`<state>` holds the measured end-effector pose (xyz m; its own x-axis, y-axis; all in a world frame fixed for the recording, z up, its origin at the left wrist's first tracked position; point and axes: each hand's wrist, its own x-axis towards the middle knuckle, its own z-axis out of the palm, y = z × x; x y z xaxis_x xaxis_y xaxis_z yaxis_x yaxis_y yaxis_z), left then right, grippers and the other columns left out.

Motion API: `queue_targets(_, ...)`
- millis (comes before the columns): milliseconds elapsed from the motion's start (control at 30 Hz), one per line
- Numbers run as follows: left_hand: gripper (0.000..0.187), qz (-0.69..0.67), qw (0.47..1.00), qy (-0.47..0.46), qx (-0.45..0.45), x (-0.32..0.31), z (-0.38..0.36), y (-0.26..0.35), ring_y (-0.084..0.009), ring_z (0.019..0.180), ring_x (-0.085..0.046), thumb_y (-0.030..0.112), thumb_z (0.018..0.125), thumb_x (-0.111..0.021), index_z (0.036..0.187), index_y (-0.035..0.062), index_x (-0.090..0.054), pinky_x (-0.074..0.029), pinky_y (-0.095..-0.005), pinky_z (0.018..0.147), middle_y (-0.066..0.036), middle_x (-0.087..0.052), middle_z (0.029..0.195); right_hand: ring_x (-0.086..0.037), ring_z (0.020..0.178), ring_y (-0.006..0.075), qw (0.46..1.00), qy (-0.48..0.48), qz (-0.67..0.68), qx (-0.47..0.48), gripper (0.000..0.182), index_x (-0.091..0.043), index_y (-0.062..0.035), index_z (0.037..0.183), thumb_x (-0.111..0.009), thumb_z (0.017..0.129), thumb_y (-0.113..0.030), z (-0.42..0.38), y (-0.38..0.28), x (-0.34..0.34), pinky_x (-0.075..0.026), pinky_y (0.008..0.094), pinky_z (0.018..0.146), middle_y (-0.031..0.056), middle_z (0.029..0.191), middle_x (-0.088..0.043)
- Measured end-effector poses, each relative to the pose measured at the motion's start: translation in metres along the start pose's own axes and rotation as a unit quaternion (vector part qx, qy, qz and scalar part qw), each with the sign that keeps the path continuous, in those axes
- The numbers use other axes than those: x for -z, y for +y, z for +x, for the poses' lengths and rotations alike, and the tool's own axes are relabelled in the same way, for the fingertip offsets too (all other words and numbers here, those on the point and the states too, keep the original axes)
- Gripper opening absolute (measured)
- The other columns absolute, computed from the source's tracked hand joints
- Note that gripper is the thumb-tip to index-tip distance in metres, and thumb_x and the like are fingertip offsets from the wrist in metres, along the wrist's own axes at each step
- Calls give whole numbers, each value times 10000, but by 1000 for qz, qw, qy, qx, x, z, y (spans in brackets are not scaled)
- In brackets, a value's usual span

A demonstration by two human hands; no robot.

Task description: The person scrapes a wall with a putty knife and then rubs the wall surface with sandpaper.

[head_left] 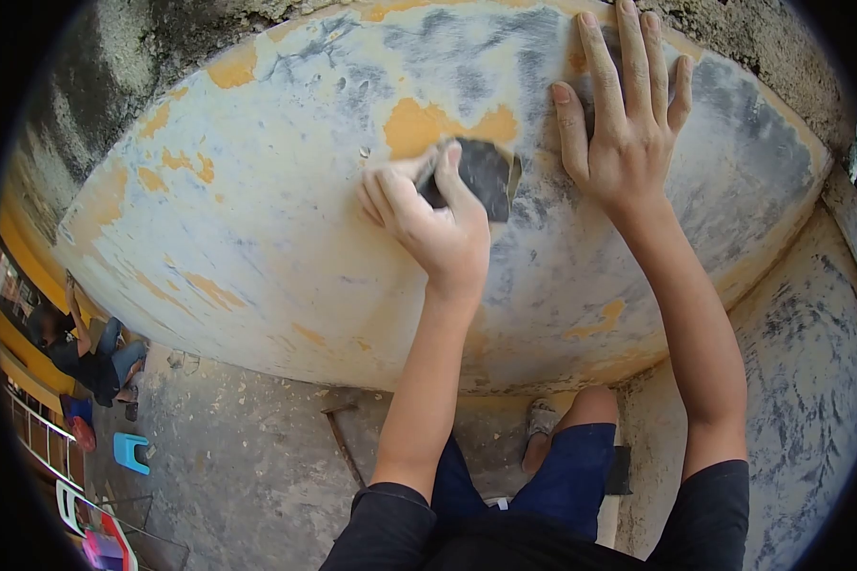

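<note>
My left hand (pixel 428 205) is closed on a dark sheet (pixel 486 179) that looks like sandpaper, its thumb and fingers pinching the left side. The sheet lies against a pale, worn wall surface (pixel 286 219), just below an orange patch (pixel 443 126). Its right edge is lifted and shows a brownish underside. My right hand (pixel 628 119) rests flat on the same surface at the upper right, fingers spread and pointing up, over a grey, scuffed area.
Rough concrete (pixel 124 57) borders the surface above. On the floor (pixel 229 438) lie a long-handled tool (pixel 345 443) and a blue stool (pixel 130 453). Another person (pixel 95 362) squats at the far left, near a ladder-like rack (pixel 43 433) and chairs (pixel 69 504).
</note>
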<state>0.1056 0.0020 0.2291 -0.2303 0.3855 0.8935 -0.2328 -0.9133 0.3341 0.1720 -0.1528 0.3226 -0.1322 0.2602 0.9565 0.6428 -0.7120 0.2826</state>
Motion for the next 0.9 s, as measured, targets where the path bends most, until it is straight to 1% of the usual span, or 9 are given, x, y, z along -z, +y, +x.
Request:
queue_targets(167, 249, 9, 999, -12, 28, -1, 3, 2, -271, 865, -508, 141, 954, -799, 891, 71, -568, -364, -426, 920, -58, -598, 859, -355, 1562, 495, 1000, -6, 3, -1, 584, -568, 57, 1499, -577, 1027, -288, 0, -2, 2, -101, 605, 1307, 343, 1625, -432)
queue_targets(300, 246, -5, 1000, -2, -8, -10, 28, 11, -274, 862, -505, 138, 956, -799, 889, 67, -572, -368, -434, 927, -62, -603, 855, -351, 1564, 497, 1000, -2, 9, -3, 584, -568, 55, 1500, -577, 1027, -288, -1, -2, 1, -99, 605, 1307, 341, 1627, -432)
queue_targets(333, 245, -1, 1000, 6, -19, -12, 27, 12, -275, 861, -504, 136, 958, -796, 888, 65, -572, -369, -436, 927, -62, -601, 850, -351, 1564, 497, 1000, -1, 7, -2, 585, -569, 54, 1499, -578, 1026, -289, 0, -1, 1, -99, 605, 1307, 341, 1627, -432)
queue_targets(367, 246, -16, 1000, -2, 11, -8, 19, 12, -277, 860, -510, 140, 965, -792, 886, 61, -572, -372, -436, 923, -64, -615, 852, -351, 1564, 497, 1000, 1, 4, -2, 585, -569, 54, 1499, -578, 1026, -289, 2, -2, 4, -99, 605, 1307, 341, 1627, -432)
queue_targets(433, 278, -12, 1000, -16, 17, -1, -11, 4, -296, 871, -516, 146, 958, -804, 884, 41, -558, -381, -447, 916, -87, -590, 861, -349, 1564, 497, 999, -46, 3, -23, 586, -572, 55, 1497, -579, 1025, -292, 4, -7, 12, -97, 607, 1307, 343, 1624, -435)
queue_targets(500, 310, -14, 999, -27, 36, 4, -16, 7, -309, 882, -521, 153, 948, -820, 879, 25, -546, -390, -464, 915, -105, -562, 863, -349, 1565, 496, 1000, -24, 2, -12, 585, -573, 55, 1496, -579, 1025, -293, 0, -4, 3, -96, 606, 1307, 343, 1624, -435)
queue_targets(600, 249, 4, 1000, -11, -22, -8, 14, 11, -288, 859, -513, 130, 962, -790, 883, 61, -564, -371, -452, 909, -77, -616, 848, -348, 1567, 491, 1000, -6, 4, -4, 585, -575, 53, 1497, -577, 1027, -295, 0, -3, 2, -95, 604, 1308, 341, 1626, -435)
queue_targets(700, 240, 0, 1000, 20, -16, -21, 41, 16, -282, 859, -503, 117, 954, -790, 882, 67, -567, -368, -452, 904, -62, -583, 841, -346, 1570, 486, 1000, -6, 9, -6, 585, -573, 52, 1500, -576, 1029, -294, -1, -2, 2, -94, 603, 1309, 338, 1627, -435)
queue_targets(900, 238, -6, 1000, -7, 3, -4, 0, 10, -284, 852, -490, 100, 939, -792, 873, 71, -564, -362, -435, 889, -50, -555, 836, -345, 1570, 487, 1000, -3, 13, -2, 590, -566, 53, 1506, -583, 1026, -291, -3, 0, 0, -91, 611, 1307, 340, 1625, -436)
